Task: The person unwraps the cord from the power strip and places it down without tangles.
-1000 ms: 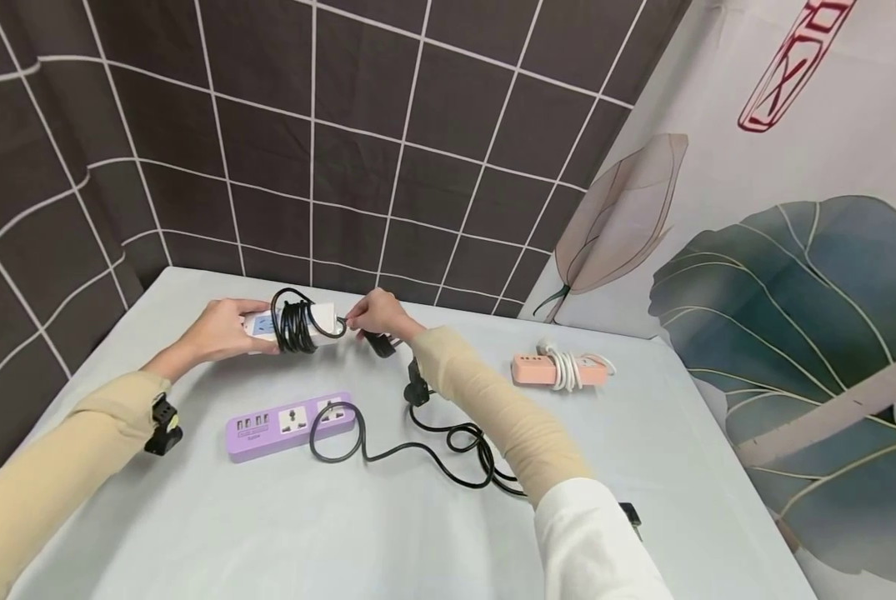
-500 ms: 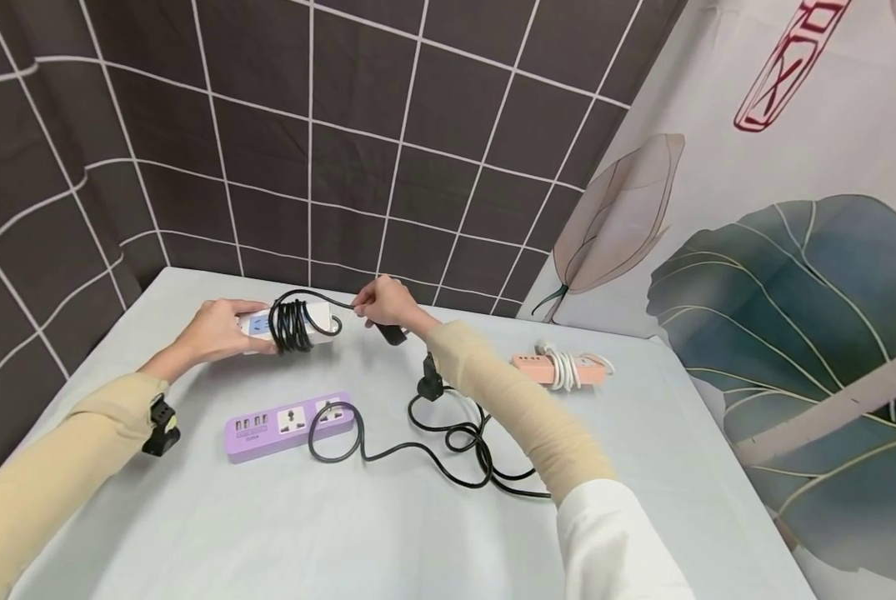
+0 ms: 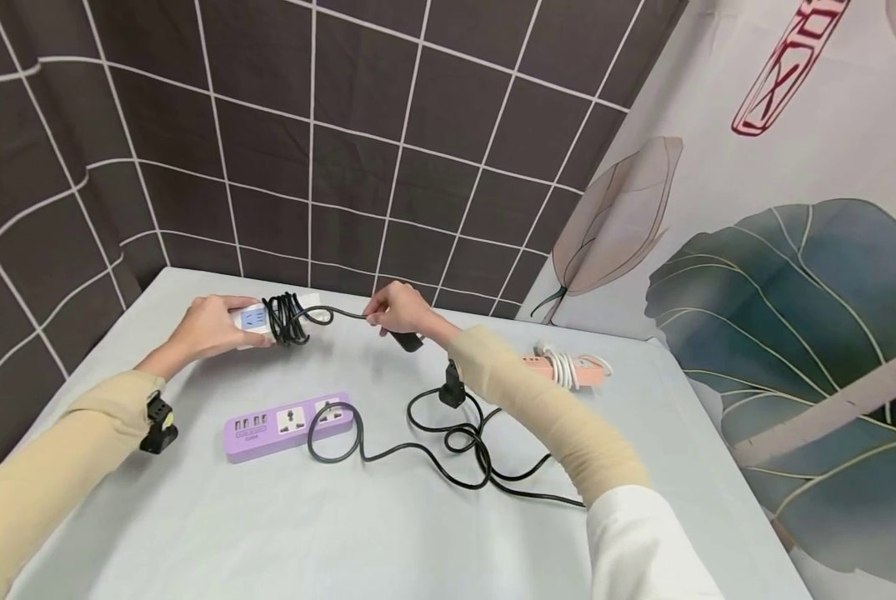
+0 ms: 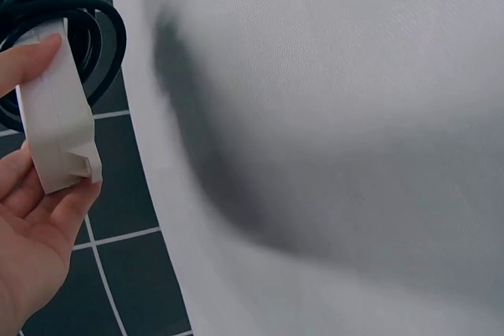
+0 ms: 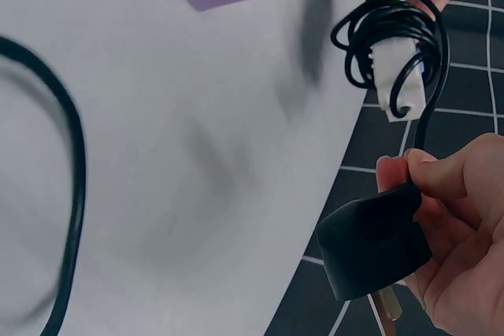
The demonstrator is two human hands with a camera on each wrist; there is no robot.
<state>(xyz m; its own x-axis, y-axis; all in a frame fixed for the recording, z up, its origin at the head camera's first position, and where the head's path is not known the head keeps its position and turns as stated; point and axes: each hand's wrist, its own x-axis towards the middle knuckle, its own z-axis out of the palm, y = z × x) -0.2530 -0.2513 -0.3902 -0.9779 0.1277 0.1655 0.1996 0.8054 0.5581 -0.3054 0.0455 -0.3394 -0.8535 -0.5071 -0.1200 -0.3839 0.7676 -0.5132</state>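
Observation:
My left hand grips one end of a white power strip, thumb on one face and fingers on the other. Black cord is wound in several turns round the strip's middle. With thumb and fingertips, my right hand pinches that cord close to its black plug; the plug hangs below the fingers with its metal prongs showing in the right wrist view. A stretch of cord runs between the strip and my right hand. The strip is held above the table.
A purple power strip lies in front, its loose black cord trailing right in loops. Another black plug is beside my right sleeve. Partly behind that sleeve sits a pink power strip wrapped in white cord. A dark gridded cloth hangs behind.
My right hand has moved right with the plug, drawing out a longer stretch of cord from the white strip. My left hand has shifted slightly left, and the strip has tilted.

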